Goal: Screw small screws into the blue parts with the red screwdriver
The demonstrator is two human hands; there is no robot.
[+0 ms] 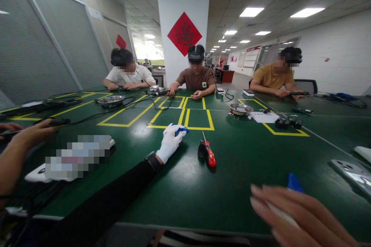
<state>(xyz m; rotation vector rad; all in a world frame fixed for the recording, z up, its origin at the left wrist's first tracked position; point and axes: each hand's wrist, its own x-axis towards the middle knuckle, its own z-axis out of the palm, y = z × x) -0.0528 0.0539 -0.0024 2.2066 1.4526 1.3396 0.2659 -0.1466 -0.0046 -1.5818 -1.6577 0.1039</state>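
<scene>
My left hand (171, 143), in a white glove below a black sleeve and wristband, reaches over the middle of the green table (232, 197). Its fingers and thumb look apart, with blue material (181, 130) between them, likely the glove's palm side. Just right of it lie a red-handled screwdriver (210, 155) and a short black part (201, 148), side by side. At the lower right my right hand (301, 214) is bare and blurred, its fingers stretched leftward. A pale streak shows between these fingers. Behind them a blue pointed thing (295, 183) is partly hidden.
A co-worker's hand (31, 137) holds a dark object at the left, near a white blurred-out package (75, 158). Three people sit opposite. Metal bowls (240, 109), yellow tape rectangles (199, 128), cables, black clips (288, 122) and a paper occupy the far side. A phone-like object (352, 173) lies right.
</scene>
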